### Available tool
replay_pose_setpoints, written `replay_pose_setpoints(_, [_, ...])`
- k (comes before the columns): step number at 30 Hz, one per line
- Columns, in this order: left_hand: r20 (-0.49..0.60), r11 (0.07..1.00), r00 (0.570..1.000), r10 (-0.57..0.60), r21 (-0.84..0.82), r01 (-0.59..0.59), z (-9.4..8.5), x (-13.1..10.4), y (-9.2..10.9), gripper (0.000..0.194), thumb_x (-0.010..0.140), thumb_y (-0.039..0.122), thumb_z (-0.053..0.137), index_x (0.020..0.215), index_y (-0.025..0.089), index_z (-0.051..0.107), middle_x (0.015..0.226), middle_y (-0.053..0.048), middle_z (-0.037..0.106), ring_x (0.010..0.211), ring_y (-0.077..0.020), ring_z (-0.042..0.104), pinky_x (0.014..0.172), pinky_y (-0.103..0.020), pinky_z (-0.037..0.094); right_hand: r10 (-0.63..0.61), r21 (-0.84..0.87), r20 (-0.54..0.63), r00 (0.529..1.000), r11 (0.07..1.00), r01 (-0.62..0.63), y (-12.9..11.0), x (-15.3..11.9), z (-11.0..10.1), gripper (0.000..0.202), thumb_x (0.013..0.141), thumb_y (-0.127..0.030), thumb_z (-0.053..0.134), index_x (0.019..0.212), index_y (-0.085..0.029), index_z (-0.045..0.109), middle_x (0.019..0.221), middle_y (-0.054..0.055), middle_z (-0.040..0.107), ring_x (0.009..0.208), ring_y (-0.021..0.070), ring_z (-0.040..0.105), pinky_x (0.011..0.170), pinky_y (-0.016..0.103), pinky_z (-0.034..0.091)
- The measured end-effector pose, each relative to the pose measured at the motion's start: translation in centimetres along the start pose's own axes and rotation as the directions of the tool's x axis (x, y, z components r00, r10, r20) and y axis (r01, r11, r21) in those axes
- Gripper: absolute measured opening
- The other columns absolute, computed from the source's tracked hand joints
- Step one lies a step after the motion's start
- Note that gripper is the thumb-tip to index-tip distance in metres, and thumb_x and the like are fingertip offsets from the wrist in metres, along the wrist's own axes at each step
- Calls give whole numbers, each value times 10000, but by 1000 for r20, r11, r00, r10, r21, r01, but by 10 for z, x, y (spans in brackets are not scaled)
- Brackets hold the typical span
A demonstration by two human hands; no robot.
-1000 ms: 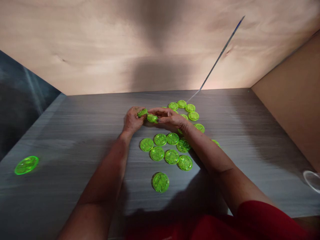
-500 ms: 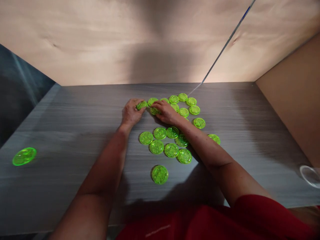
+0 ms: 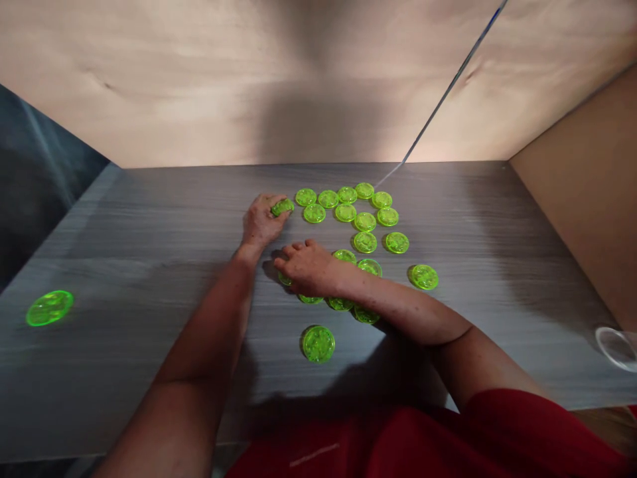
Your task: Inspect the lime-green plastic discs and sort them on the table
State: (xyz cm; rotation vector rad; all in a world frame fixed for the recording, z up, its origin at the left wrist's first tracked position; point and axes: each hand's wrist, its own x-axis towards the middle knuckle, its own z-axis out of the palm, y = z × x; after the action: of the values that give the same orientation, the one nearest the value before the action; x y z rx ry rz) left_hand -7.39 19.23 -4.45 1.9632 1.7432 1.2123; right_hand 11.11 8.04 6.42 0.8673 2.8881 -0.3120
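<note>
You had twenty-one translucent lime-green round discs (image 3: pixel 318 344) in view, one clear round-rimmed object (image 3: pixel 617 349) and one thin grey strip (image 3: pixel 456 81).

Grey table (image 3: pixel 497 265), pale wooden back panel (image 3: pixel 174 99), thin slanting strip (image 3: pixel 448 93), whitish round rim (image 3: pixel 603 354)

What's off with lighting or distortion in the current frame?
Head view: soft-edged shadows darken the middle of the back wall; head view: the far-left green disc looks slanted and stretched, likely lens distortion; head view: the table dims toward its lower left.
</note>
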Motion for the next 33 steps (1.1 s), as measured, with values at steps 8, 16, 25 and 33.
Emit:
replay_pose_setpoints(8, [2,1000,1000,-15,-18,15,1,-1,-2,341,913,266,814,1250,244,857,1314,-123,843,1230,-312,798,1096,-447,663,151,513,-262,953,858,5,79,12,5,492,901,-113,748,1390,-174,746,1262,103,802,1102,253,728,974,377,573])
replay_pose_setpoints(16, [-4,1000,1000,24,-4,-24,2,2,-4,315,902,252,802,1210,253,871,1277,-111,862,1271,-340,790,1163,-494,638,242,989,-124,962,104,102,131,13,26,372,798,-193,762,1170,-193,752,826,-22,681,719,144,596,651,244,533])
replay_pose_setpoints(25, [2,1000,1000,-5,-14,5,1,2,-5,331,886,219,824,1212,226,879,1301,-135,851,1258,-321,800,1092,-435,663,139,977,-200,970,-43,208,132,9,26,464,783,-235,918,1224,-202,779,982,2,713,836,128,617,706,216,558])
replay_pose_setpoints(33, [-3,999,1000,-21,-31,21,0,0,-1,356,889,219,814,1236,222,891,1260,-122,858,1147,-298,812,953,-395,672,195,966,-260,946,55,254,138,13,30,469,838,-395,990,1230,-223,799,879,-44,658,752,106,588,661,202,543])
